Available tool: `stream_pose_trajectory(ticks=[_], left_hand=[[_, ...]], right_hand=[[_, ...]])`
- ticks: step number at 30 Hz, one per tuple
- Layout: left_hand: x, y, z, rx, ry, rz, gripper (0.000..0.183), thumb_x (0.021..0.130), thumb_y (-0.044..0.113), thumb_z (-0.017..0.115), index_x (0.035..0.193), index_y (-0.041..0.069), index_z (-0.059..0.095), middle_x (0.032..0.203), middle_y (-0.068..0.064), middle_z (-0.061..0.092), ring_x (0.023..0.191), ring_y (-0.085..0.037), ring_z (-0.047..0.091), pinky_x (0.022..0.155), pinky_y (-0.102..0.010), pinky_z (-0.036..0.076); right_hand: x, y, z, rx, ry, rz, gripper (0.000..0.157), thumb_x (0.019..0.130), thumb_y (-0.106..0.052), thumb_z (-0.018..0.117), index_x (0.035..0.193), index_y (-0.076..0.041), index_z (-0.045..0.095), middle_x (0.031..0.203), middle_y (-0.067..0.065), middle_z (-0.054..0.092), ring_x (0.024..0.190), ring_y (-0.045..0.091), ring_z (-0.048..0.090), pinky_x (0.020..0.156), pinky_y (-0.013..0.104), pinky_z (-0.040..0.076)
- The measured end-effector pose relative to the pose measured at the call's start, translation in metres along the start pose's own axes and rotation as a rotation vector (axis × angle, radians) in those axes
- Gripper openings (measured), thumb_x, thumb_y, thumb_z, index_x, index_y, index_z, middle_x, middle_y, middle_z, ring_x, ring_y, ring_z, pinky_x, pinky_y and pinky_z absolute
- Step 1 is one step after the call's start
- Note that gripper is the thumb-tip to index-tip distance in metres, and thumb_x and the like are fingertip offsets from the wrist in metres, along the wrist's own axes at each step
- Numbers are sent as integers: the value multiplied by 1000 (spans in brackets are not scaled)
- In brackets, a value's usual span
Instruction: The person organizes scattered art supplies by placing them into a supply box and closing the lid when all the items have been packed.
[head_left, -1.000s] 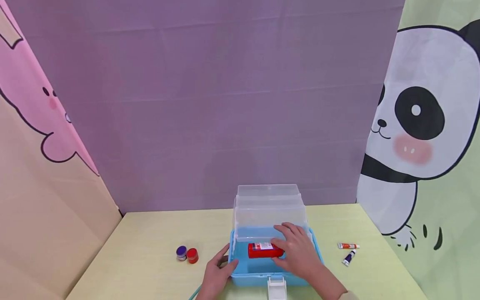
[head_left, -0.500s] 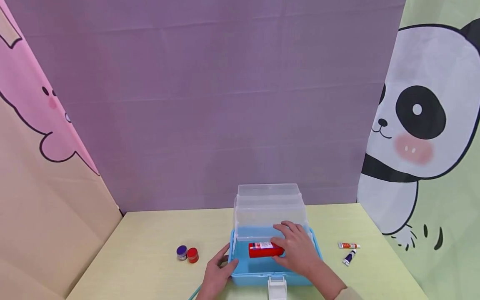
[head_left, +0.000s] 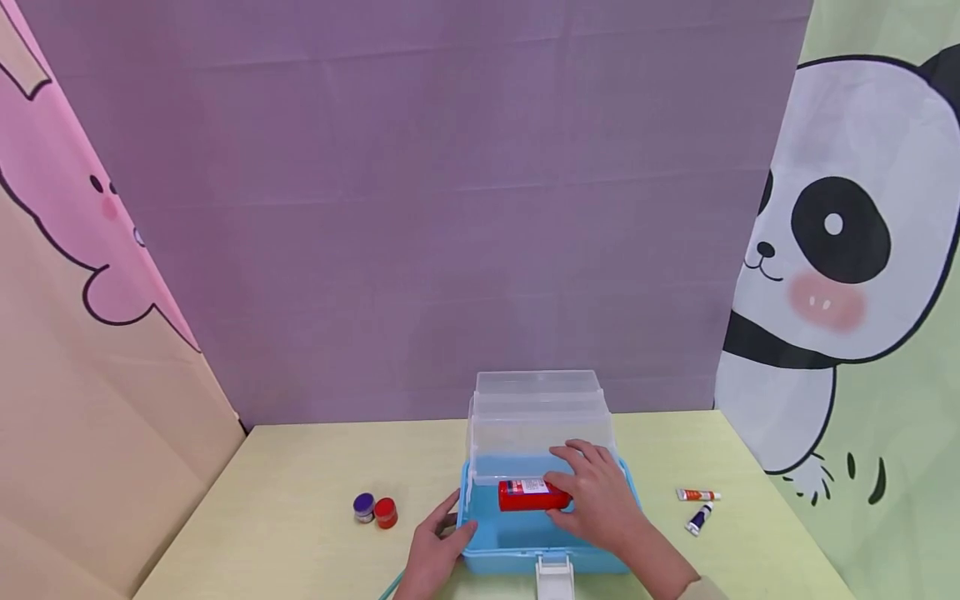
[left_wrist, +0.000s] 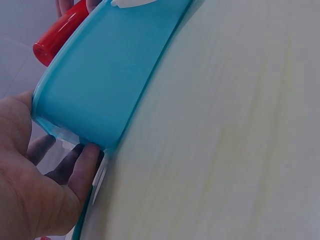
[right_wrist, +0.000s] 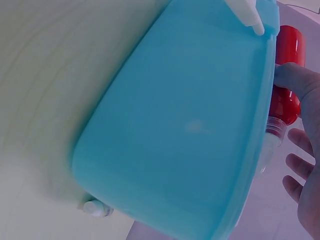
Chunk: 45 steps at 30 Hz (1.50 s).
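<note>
A light-blue storage box [head_left: 517,533] with a clear lid [head_left: 536,417] raised at its back stands on the table. My left hand [head_left: 435,550] holds its left end, the thumb at the rim and the fingers outside against the wall. Over the box, my right hand [head_left: 600,504] pinches a red bottle [head_left: 525,497] with a white label, lying sideways between thumb and fingers. The right wrist view shows the red bottle [right_wrist: 290,47] beyond the box wall, with a clear ribbed part [right_wrist: 276,126] at one end. The other right fingers are spread apart.
Left of the box stand a purple paint jar [head_left: 363,505] and a red paint jar [head_left: 386,512]. To the right lie an orange paint tube [head_left: 697,494] and a purple paint tube [head_left: 699,518]. A white latch [head_left: 555,577] hangs at the box's front.
My right hand and the red bottle have risen very slightly over the box. The left hand keeps its place on the box.
</note>
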<state>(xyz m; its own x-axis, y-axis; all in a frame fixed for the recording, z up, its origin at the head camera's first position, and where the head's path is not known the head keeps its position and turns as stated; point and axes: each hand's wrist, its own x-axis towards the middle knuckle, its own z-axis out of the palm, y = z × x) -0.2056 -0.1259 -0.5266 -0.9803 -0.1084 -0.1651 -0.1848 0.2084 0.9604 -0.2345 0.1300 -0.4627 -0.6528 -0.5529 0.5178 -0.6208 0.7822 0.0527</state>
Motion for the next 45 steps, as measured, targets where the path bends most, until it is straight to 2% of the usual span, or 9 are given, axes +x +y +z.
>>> stream_pose_trajectory(ticks=[4, 9, 13, 17, 25, 33, 45], left_hand=[[0, 0, 0, -8, -7, 4, 69, 89, 25, 72, 148, 5, 40, 117, -23, 58, 93, -27, 62, 73, -41, 58], [-1, -1, -1, -9, -20, 6, 70, 89, 26, 72, 148, 5, 40, 118, -23, 58, 94, -27, 62, 74, -41, 58], [0, -2, -2, -14, -31, 5, 70, 89, 27, 72, 148, 6, 40, 118, -22, 57, 93, -27, 62, 74, -40, 58], [-1, -1, -3, -21, -26, 9, 70, 89, 28, 72, 148, 7, 41, 118, -20, 57, 91, -25, 61, 73, -39, 58], [-2, 1, -2, -14, -24, 6, 67, 90, 27, 71, 147, 7, 42, 118, -22, 57, 92, -26, 61, 74, -39, 58], [-1, 0, -1, -21, -20, -5, 67, 91, 28, 71, 147, 7, 42, 119, -22, 57, 95, -28, 61, 76, -41, 57], [0, -4, -2, -38, -22, 7, 65, 90, 27, 71, 145, 4, 44, 117, -20, 57, 91, -25, 59, 74, -39, 57]], right_hand=[[0, -1, 0, 17, 6, 1, 55, 57, -43, 92, 105, -22, 74, 125, 6, 61, 118, 27, 49, 90, 48, 48], [-2, -3, -1, 87, 49, 23, 48, 64, -41, 89, 106, -22, 74, 126, 5, 60, 116, 26, 51, 90, 49, 48], [-3, -5, -5, 149, 127, 12, 37, 70, -38, 86, 101, -21, 75, 123, 5, 61, 113, 25, 53, 89, 48, 47], [-2, -6, -6, 168, 164, -11, 25, 74, -35, 84, 92, -22, 74, 116, 3, 63, 109, 22, 55, 86, 45, 49], [-9, -6, -6, 173, 174, -11, 19, 74, -30, 84, 87, -23, 73, 108, 0, 66, 100, 18, 59, 79, 41, 53], [-21, -1, -13, 146, 135, 25, 12, 77, -29, 81, 85, -24, 74, 101, -7, 66, 95, 13, 59, 79, 36, 53], [-58, 19, -20, 75, 147, 24, 14, 74, -23, 82, 81, -25, 70, 96, -8, 64, 87, 11, 59, 71, 33, 52]])
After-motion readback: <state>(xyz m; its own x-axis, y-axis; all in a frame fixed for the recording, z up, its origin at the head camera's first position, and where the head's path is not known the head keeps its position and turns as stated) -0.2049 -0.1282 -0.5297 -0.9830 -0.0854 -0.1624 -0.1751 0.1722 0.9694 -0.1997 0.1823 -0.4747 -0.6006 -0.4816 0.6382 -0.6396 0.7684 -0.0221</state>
